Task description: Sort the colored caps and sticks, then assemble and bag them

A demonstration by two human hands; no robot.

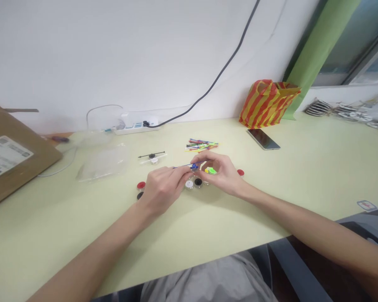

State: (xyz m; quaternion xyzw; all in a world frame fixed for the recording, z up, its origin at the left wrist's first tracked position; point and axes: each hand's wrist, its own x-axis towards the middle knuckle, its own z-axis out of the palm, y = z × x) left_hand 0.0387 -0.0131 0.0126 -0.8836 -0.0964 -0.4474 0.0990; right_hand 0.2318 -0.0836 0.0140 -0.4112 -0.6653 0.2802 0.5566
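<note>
Both hands meet over the middle of the table. My left hand [164,184] is closed, pinching the left part of a blue plastic arrow spinner [193,166]. Thumb and fingers of my right hand [219,171] close round the spinner's other side. Below the fingers sit small round pieces, among them a white disc [189,184] and a black disc [198,182]. A bright green disc [211,171] shows through the right hand's fingers. Beside my left hand are a red disc [141,185] and a partly hidden black one. Another red disc [241,172] lies past my right wrist.
Loose coloured arrows [201,145] lie in a pile behind the hands. A black arrow spinner [151,155] and a white one [154,160] rest left of it. Around them are a clear plastic bag [102,161], cardboard box [19,155], power strip [137,126], phone [263,139] and striped bag [269,105].
</note>
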